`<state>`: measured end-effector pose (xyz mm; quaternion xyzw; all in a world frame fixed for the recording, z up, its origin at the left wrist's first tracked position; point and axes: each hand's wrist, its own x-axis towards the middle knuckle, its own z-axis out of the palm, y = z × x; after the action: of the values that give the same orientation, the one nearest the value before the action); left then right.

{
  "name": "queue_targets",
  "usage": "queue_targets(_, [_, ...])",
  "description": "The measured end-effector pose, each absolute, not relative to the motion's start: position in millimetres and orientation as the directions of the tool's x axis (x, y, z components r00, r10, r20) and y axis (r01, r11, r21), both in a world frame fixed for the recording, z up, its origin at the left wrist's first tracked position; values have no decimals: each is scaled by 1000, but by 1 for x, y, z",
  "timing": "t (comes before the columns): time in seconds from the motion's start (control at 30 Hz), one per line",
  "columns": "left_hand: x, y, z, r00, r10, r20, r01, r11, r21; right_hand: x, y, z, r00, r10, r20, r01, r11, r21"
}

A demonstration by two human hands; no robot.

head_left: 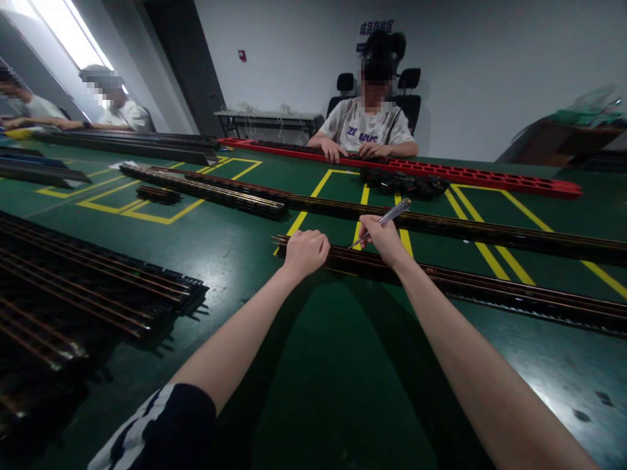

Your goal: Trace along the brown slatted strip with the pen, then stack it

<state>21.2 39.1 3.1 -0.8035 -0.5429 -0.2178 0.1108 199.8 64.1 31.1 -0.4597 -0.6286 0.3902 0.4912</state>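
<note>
My left hand (306,251) is closed in a fist, pressing down on the left end of a long dark rail (490,290) with copper strips that lies across the green table (313,365). My right hand (385,238) grips a slim silver tool (386,219) like a pen, its tip pointing down at the same rail just right of my left hand. The rail runs off to the right edge of the view.
A stack of similar rails (88,287) lies at the left. More long rails (220,192) cross the table farther away, beside yellow floor-style markings. A person (367,124) sits opposite with hands on a red rail (465,173). Two other people sit far left.
</note>
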Motion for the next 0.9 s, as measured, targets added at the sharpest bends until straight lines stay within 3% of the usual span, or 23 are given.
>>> queue_targets(0.13, [16,41,4,258,850,459,924,-356,139,200,60,35,-201,937,285,246,330,-912])
queue_targets(0.33, [5,44,6,44,897,439,956,-166,243,192,52,41,-366,901,234,210,325,-922])
queue_targets(0.47, [2,44,6,19,889,457,968,-130,213,188,52,38,-390,892,227,179,315,-932])
queue_targets(0.9, [21,33,5,194,847,494,966,-253,55,193,61,28,-343,907,245,129,304,-944])
